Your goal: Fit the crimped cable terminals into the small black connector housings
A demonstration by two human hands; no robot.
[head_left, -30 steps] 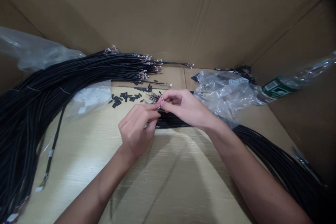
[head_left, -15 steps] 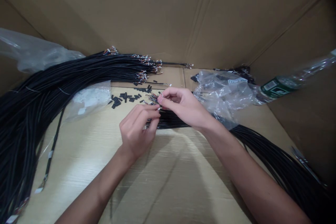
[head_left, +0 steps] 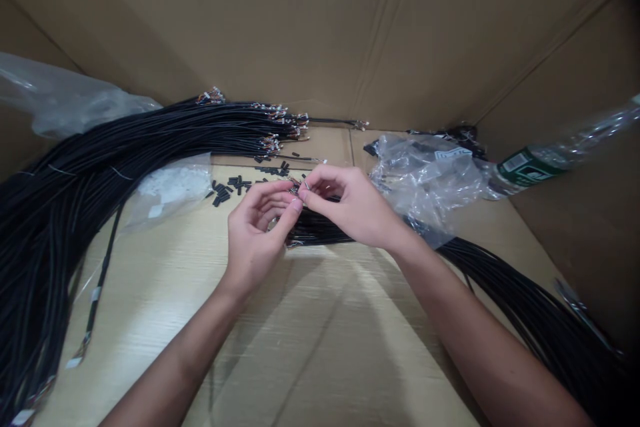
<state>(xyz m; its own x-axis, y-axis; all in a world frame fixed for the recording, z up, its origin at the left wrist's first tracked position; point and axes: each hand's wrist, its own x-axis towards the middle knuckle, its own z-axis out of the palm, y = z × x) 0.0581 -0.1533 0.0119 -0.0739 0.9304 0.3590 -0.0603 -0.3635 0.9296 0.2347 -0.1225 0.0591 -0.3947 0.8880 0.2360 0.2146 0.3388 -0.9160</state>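
Observation:
My left hand [head_left: 257, 213] and my right hand [head_left: 345, 203] meet over the wire ends of a bundle of black cables [head_left: 320, 230]. Thumb and fingers of each are closed at the tips, pinching near the same spot. What lies between the left fingertips is too small to make out. The right fingertips hold the end of a cable, with thin wires showing around them. The rest of the bundle runs under my right wrist and away to the lower right. Short black tube pieces [head_left: 223, 193] lie scattered just left of the fingers.
A thick bundle of black cables [head_left: 150, 133] with white connectors fills the left side. Clear plastic bags lie behind it [head_left: 90, 100], in front of it [head_left: 167, 190] and at right [head_left: 430, 180]. A plastic bottle [head_left: 530, 167] leans at right, near metal tweezers [head_left: 585, 313]. Cardboard walls [head_left: 300, 27] surround the table.
My left hand has turned so its thumb side shows, and its fingertips have risen to meet the right ones. My right hand has shifted slightly left.

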